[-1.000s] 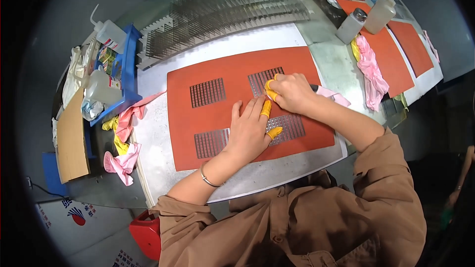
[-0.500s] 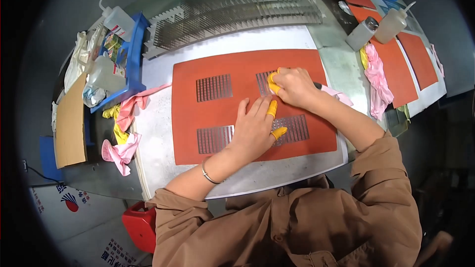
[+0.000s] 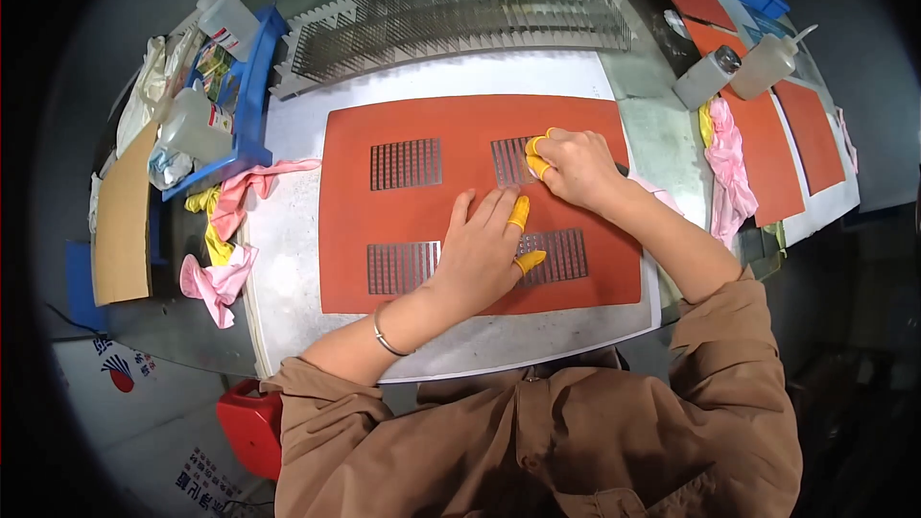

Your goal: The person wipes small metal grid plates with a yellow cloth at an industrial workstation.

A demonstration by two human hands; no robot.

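Note:
Four slotted thin metal plates lie in two rows on a red-orange mat (image 3: 470, 115). My left hand (image 3: 480, 240) rests flat with fingers spread between the near left plate (image 3: 398, 269) and the near right plate (image 3: 556, 257), partly covering both. Yellow finger cots cover some of its fingers. My right hand (image 3: 580, 168), also wearing yellow finger cots, is closed over the far right plate (image 3: 508, 161), hiding its right part. Pink cloth (image 3: 657, 194) shows behind that fist, beside a dark end of something. The far left plate (image 3: 405, 165) is untouched.
A metal rack with rows of teeth (image 3: 460, 34) stands at the back. Left are a blue bin (image 3: 251, 115) with squeeze bottles, cardboard (image 3: 125, 221) and pink and yellow cloths (image 3: 219, 283). Right are two bottles (image 3: 765, 65), another pink cloth (image 3: 731, 173) and red-orange sheets (image 3: 811, 134).
The whole view has shifted, so the mat and table sit slightly further left. My right hand has slid a little to the right over the far right plate. My left hand keeps its place.

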